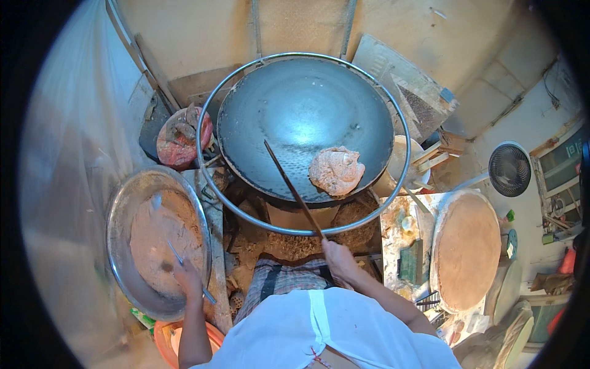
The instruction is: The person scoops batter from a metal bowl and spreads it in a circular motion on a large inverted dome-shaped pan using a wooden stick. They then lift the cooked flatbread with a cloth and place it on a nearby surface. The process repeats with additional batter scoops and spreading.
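My right hand (340, 261) is closed round the near end of a long, thin dark stick (294, 194), which slants up and left over a wide dark metal griddle (295, 117). A lump of pinkish-brown dough (337, 171) lies on the griddle's near right part, right of the stick and apart from it. Over a large metal basin (115, 246) at the left, my left hand (187, 278) is closed on a slim metal-looking rod (174, 251). Wet pinkish-brown dough (153, 237) fills much of that basin. Whether the rod's far end touches the dough, I cannot tell.
A metal ring (276, 230) encircles the griddle. A stack of round brown flatbreads (467, 252) stands on the right table. A red bag (178, 138) sits behind the basin, an orange tub (165, 338) in front. A fan (509, 168) is at far right.
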`<state>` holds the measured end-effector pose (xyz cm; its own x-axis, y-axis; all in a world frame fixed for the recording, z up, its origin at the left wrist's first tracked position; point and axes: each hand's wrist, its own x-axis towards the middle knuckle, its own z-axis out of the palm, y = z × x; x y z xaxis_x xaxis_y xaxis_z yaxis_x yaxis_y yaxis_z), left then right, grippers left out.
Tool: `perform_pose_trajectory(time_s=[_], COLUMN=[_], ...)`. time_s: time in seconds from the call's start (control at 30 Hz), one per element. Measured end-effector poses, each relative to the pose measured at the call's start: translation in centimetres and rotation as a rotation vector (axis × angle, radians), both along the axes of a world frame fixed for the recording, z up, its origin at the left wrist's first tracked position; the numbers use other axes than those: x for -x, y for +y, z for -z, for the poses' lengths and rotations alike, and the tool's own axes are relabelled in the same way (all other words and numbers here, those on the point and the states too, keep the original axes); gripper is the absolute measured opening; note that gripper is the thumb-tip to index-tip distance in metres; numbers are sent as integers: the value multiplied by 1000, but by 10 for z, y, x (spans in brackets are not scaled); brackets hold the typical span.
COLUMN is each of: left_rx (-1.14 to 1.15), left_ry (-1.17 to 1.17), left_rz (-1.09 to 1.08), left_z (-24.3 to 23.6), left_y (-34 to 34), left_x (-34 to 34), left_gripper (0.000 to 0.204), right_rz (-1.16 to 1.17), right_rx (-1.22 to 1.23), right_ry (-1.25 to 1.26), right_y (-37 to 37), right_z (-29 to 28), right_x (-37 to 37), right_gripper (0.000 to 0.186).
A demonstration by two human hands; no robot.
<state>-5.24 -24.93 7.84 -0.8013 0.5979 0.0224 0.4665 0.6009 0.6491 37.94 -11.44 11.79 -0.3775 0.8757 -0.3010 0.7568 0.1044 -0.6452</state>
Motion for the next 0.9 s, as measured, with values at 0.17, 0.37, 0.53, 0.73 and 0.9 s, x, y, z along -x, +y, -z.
perform_pose_trajectory(time_s=[0.17, 0.37, 0.53, 0.73, 0.9], left_rx=[765, 436, -300, -206, -119], left_ry=[85, -153, -831, -512, -540], left_rz=[242, 369, -166, -301, -328], left_z=[20, -54, 62, 14, 21], left_y=[-85, 91, 204, 207, 203], left_x=[41, -27, -112, -162, -136], left_gripper=[35, 33, 54, 54, 59], right_rz=[97, 380, 514, 490, 632], right_rx=[-145, 183, 120, -223, 154], right_ry=[-94, 111, 64, 174, 173], right_y=[92, 13, 93, 34, 109], right_z=[-9, 1, 18, 80, -21], right_x=[-37, -6, -75, -91, -38], right_gripper=[55, 52, 53, 54, 52])
